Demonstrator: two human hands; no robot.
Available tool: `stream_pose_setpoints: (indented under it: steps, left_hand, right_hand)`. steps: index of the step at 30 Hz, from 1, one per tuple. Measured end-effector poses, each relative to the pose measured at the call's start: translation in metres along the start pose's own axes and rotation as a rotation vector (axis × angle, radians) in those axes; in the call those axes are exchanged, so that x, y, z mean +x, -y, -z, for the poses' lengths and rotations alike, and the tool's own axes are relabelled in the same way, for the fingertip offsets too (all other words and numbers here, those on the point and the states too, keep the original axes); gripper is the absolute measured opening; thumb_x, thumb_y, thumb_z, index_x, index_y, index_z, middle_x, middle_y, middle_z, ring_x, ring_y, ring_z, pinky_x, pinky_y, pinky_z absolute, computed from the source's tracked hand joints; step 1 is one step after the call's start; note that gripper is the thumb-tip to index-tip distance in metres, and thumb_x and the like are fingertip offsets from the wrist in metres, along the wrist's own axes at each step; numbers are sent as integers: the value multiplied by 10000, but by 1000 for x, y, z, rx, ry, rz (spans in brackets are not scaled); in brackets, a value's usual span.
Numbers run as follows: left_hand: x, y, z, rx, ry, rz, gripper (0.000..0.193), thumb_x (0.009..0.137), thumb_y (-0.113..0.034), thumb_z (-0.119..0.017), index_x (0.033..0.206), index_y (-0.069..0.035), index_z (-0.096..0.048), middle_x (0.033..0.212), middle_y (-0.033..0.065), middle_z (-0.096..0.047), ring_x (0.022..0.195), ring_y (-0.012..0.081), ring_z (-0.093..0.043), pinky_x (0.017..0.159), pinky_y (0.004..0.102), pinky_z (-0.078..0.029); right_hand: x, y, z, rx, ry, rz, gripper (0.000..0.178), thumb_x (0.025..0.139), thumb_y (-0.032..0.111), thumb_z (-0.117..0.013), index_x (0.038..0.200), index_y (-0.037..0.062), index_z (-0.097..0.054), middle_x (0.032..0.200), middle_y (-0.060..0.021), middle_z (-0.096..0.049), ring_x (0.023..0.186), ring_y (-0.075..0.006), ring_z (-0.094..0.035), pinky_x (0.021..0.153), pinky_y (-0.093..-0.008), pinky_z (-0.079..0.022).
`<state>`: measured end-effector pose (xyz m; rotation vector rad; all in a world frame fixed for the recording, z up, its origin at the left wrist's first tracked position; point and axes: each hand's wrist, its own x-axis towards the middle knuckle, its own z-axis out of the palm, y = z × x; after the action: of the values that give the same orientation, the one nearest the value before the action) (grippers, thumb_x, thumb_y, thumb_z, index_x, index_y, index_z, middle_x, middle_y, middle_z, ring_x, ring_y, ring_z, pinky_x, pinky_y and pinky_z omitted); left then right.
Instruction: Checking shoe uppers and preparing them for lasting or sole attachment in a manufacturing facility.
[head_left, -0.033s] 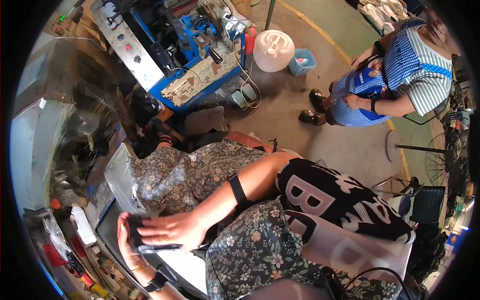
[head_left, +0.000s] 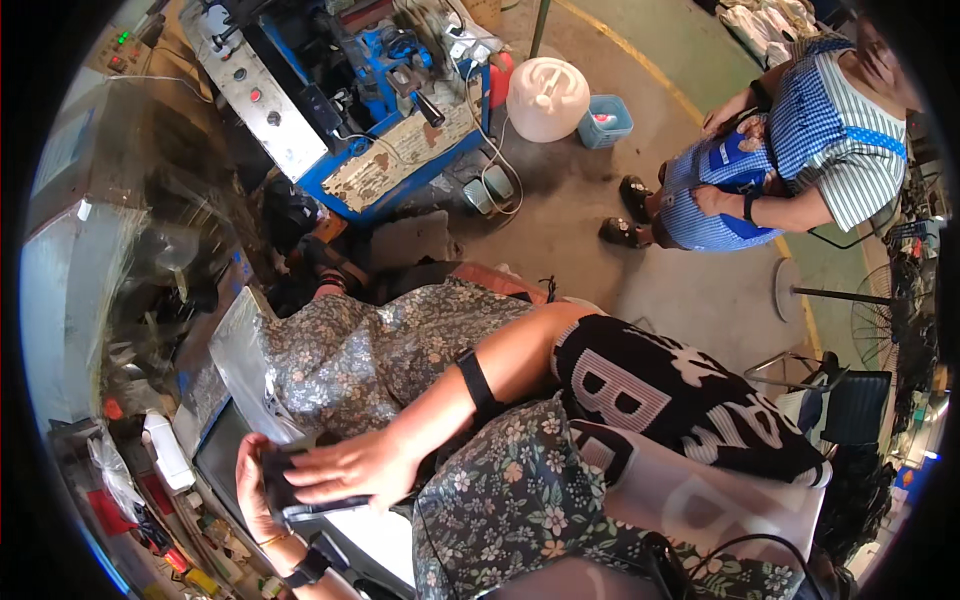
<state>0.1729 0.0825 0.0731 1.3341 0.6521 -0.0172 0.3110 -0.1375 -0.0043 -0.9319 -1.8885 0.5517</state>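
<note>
My left hand, with a thin bracelet and a dark watch at the wrist, is closed round the edge of a dark flat device that looks like a phone. Across its face lies my right hand, fingers stretched out and close together. That hand hides much of the device. A black band circles my right forearm. Beneath the hands a bright white surface shows. Floral cloth covers my lap, and a clear plastic sheet lies beside it.
A blue-framed machine with a worn panel stands ahead. Near it are a whitish jug and a blue bucket. Another person in a checked apron stands at the right. Cluttered shelving runs along the left.
Both hands and the device have shifted slightly down and to the right. The device's dark face shows more clearly beneath my right fingers.
</note>
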Motion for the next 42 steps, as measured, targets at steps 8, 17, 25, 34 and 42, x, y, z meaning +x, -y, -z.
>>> stream_pose_setpoints:
  steps: [8, 17, 25, 34, 42]
  left_hand:
    - [-121, 48, -12, -211, -200, 575, 533, 834, -233, -771, 1246, 44, -577, 1104, 104, -677, 1011, 203, -630, 943, 312, -471]
    - [-158, -33, -33, 106, -640, 147, 592, 614, -17, -814, 1169, 35, -613, 1031, 88, -675, 911, 174, -633, 864, 296, -497]
    - [24, -82, 104, 592, -898, -205, 637, 740, -61, -820, 1303, 52, -544, 1118, 124, -624, 904, 151, -608, 773, 260, -515]
    - [263, 19, 287, 1274, -1124, 44, 704, 727, -151, -725, 1386, -47, -500, 1334, 227, -569, 1168, 348, -591, 1036, 413, -445]
    - [303, 62, 227, 1188, -726, -473, 644, 792, 20, -622, 1404, 60, -426, 1598, 215, -148, 1440, 405, -249, 1155, 401, -298]
  right_hand:
    - [-16, -9, 63, 430, 497, -510, 594, 898, 308, -685, 1398, 53, -488, 1163, -169, -671, 1004, -279, -668, 875, -358, -519]
    - [-76, -104, 87, 1158, -234, -772, 490, 998, 221, -573, 1430, 44, -425, 1036, -126, -682, 819, -181, -691, 717, -290, -568]
    - [-439, -162, 145, 490, -1557, -1613, 532, 998, 409, -497, 1447, 182, -324, 758, -146, -665, 468, -163, -514, 383, -289, -396]
    - [-546, -41, 59, -59, -1592, -1938, 519, 943, 283, -599, 1304, 43, -314, 797, -174, -603, 592, -276, -630, 493, -413, -520]
    - [-526, -46, -21, -39, -972, -1970, 494, 957, 304, -558, 1392, 94, -455, 959, -177, -676, 891, -289, -668, 728, -377, -550]
